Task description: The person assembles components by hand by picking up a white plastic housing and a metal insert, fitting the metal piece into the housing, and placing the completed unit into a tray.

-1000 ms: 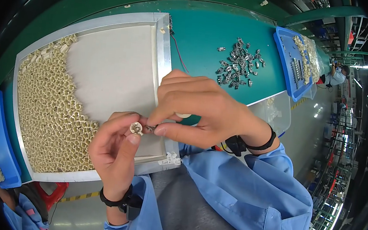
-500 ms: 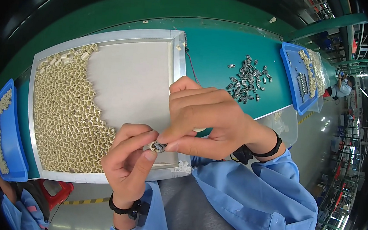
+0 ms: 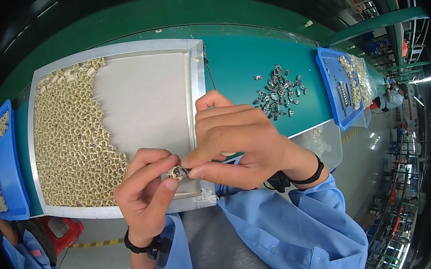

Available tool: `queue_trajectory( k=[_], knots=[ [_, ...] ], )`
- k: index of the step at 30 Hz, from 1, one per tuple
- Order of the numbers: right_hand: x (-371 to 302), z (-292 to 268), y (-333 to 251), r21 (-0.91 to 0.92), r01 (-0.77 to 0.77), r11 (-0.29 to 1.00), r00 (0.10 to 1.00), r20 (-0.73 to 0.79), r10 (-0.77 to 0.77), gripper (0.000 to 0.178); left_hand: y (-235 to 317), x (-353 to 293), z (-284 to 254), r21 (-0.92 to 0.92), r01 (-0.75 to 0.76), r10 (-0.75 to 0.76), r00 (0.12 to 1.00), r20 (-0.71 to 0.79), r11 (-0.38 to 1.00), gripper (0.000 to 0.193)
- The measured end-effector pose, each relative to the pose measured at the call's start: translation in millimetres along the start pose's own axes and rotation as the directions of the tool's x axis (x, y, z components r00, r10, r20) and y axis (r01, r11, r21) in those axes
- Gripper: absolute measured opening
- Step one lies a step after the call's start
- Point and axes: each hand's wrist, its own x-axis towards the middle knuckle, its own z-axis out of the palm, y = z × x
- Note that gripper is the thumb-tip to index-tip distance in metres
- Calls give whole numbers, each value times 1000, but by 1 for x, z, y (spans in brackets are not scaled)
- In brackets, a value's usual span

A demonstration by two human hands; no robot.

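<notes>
Close over the near edge of a metal-framed tray (image 3: 195,89), my two hands meet. My left hand (image 3: 144,192) is closed, with thumb and fingertips around a small cream socket-like housing (image 3: 173,174). My right hand (image 3: 248,142) pinches a small shiny metal clip (image 3: 185,173) at the housing's right side; fingertips partly cover it, so how deep it sits I cannot tell. Another pale piece (image 3: 228,153) shows under my right hand's curled fingers. Many similar cream housings (image 3: 74,142) stand packed together across the tray's left half.
Loose metal clips (image 3: 278,91) lie heaped on the green bench (image 3: 238,54), right of the tray. Blue trays with cream parts stand at the right (image 3: 327,75) and left (image 3: 14,173). A clear plastic box (image 3: 331,144) is beyond my right wrist. A co-worker's sleeve (image 3: 28,251) shows lower left, near a red stool (image 3: 66,231).
The whole scene has shifted slightly left in view. Between my fingertips, the housing and clip have turned a little, and more of the housing's cream opening shows. Both hands keep their grip.
</notes>
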Motion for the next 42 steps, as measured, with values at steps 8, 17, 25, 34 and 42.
queue_trajectory(
  k=[8,17,25,34,42],
  knots=[
    [-2,0,-2,-51,4,999,1000,15,-3,11,-3,-5,2,-64,30,-30,1000,-5,998,32],
    [-12,10,-3,153,-121,981,988,-75,133,13,-6,-5,8,-239,5,-25,996,-80,971,31],
    [-6,14,-7,143,-139,980,987,-63,149,11,-4,-6,5,-267,9,-40,993,-111,964,24],
    [-10,10,-3,228,-318,920,943,-23,331,33,-14,-7,-7,-442,-51,-43,979,-199,895,28],
    [5,14,16,199,-468,861,884,128,450,33,-16,-15,-23,-344,-31,-67,961,-270,938,30]
  ],
)
